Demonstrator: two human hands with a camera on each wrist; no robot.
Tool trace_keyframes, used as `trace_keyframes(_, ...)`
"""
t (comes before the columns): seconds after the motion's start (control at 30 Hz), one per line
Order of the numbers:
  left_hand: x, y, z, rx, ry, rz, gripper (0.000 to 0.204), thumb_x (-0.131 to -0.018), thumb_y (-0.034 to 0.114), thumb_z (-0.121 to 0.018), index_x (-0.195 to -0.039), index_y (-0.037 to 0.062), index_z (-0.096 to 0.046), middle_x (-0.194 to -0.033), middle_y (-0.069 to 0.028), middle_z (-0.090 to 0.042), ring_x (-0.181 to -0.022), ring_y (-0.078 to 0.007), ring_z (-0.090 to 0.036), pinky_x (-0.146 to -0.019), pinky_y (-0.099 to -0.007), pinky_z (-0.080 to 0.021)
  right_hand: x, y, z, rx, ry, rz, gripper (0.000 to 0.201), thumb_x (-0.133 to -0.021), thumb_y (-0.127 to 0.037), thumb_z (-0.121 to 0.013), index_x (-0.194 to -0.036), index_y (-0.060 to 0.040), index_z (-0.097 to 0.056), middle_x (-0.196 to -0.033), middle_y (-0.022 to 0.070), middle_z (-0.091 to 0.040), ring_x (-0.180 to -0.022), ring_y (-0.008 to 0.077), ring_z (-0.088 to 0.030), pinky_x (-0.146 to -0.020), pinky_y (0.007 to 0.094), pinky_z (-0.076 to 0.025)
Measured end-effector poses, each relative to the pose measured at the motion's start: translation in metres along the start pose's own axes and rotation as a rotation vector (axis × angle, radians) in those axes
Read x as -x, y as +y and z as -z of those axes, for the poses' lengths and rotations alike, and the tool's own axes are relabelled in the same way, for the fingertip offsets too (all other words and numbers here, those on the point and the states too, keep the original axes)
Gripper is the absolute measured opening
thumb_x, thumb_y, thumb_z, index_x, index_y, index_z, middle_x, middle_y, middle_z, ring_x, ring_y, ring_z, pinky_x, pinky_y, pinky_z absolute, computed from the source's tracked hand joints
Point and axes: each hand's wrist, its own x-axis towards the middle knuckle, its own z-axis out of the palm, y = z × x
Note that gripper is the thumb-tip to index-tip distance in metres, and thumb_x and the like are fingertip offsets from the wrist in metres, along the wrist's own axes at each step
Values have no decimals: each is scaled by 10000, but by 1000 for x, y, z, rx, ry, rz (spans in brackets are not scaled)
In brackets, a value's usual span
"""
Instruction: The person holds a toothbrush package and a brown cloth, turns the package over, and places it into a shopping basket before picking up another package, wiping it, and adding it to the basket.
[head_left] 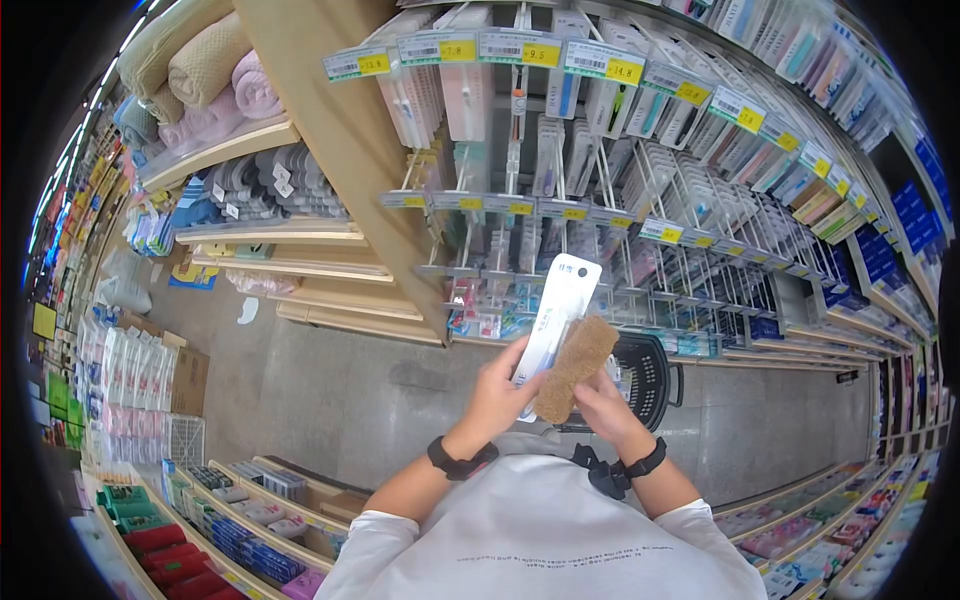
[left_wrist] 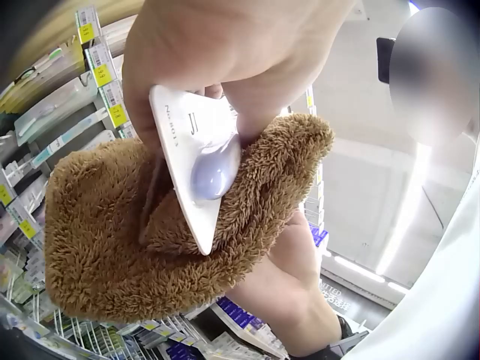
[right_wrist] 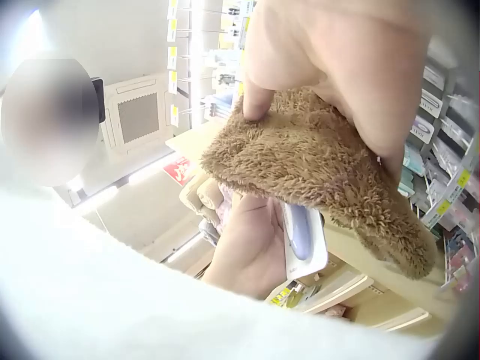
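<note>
Bright, even light fills my head view, where fisheye bends the shelving (head_left: 900,295) toward black corners; my left-wrist view shows a glaring ceiling tube (left_wrist: 406,208) at right, a blurred oval (left_wrist: 433,75) at upper right and a glint on the lilac bulge (left_wrist: 212,180); lower left in my right-wrist view, my white shirt (right_wrist: 112,285) is overexposed.

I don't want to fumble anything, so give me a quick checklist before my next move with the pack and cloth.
1. Left hand grips the pack: ok.
2. Right hand grips the cloth: ok.
3. Pack fully uncovered in the head view: not ok, cloth and fingers hide part of it.
4. Basket in view: ok, though partly hidden.
5. Basket's full contents: cannot tell.
</note>
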Motion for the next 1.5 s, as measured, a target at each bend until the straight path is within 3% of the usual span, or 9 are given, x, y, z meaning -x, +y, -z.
trace_keyframes(0.13, 0, -4, -3, -125, -10, -103, 396, -842, 16, -598, -1230, 4, -518, -1053, -150, -643, -915, -163, -628, -771, -278, -491, 2, -13, -20, 150, 64, -14, 650, -792, -63, -687, -1330, -18, -327, -1276, 91, -471, -1179, 172, -463, -998, 352, -373)
trace_keyframes(0.47, 3, -3, 5, 60, -186, 66, 375, -886, 13, -547, -1258, -5, -505, -1010, -99, -652, -864, -112, -616, -734, -256, -496, 0, -17, -14, 197, 133, 105, 422, -774, -3, -677, -1155, 2, -498, -1076, 72, -610, -992, 164, -597, -872, 312, -476)
trace_keyframes(0.7, 4, -5, 20, -100, -352, 224, 379, -911, 88, -547, -1282, 21, -505, -953, -67, -662, -808, -81, -604, -716, -238, -489, -7, -39, 2, 60, 415, 310, 490, -822, -24, -611, -1264, -40, -400, -1179, 91, -536, -1094, 212, -529, -936, 358, -433)
trace_keyframes(0.87, 7, -2, 17, -251, -444, 126, 375, -909, 121, -553, -1276, 52, -519, -905, -75, -675, -777, -73, -604, -695, -243, -490, -11, -59, 2, 27, 486, 465, 674, -844, -25, -612, -1388, -106, -222, -1262, 107, -458, -1159, 207, -471, -979, 359, -401)
trace_keyframes(1.07, 7, 1, 14, -218, -447, 95, 379, -908, 128, -555, -1277, 48, -515, -898, -85, -676, -770, -78, -607, -694, -245, -490, -16, -40, 10, 113, 509, 439, 682, -866, -47, -601, -1403, -72, -182, -1286, 108, -440, -1181, 198, -452, -986, 340, -381)
trace_keyframes(1.2, 8, 4, 15, -94, -435, 168, 405, -910, 99, -549, -1302, 25, -479, -974, -84, -662, -822, -92, -610, -729, -247, -490, -16, -34, 4, 112, 487, 432, 669, -871, -44, -591, -1401, -59, -183, -1274, 118, -452, -1154, 204, -479, -969, 327, -398)
trace_keyframes(1.3, 8, 1, 13, 123, -346, 190, 419, -904, 48, -542, -1310, -3, -456, -1065, -81, -634, -884, -99, -603, -775, -248, -485, -12, -32, -4, 318, 413, 455, 652, -850, -22, -609, -1373, -46, -221, -1233, 114, -480, -1122, 197, -504, -951, 319, -414)
trace_keyframes(1.43, 3, -2, 13, 121, -254, 171, 412, -894, 2, -539, -1295, -30, -453, -1112, -88, -615, -919, -102, -596, -802, -248, -480, -6, -26, -16, 479, 228, 372, 654, -782, -9, -684, -1304, -22, -290, -1164, 90, -510, -1105, 177, -511, -931, 319, -430)
trace_keyframes(1.5, 1, -6, 14, 192, -82, 131, 411, -886, 36, -574, -1285, -4, -481, -1025, -78, -655, -829, -73, -605, -714, -227, -490, -3, -26, -19, 597, 72, 293, 662, -770, -33, -706, -1298, -22, -309, -1164, 95, -512, -1100, 177, -514, -931, 319, -430)
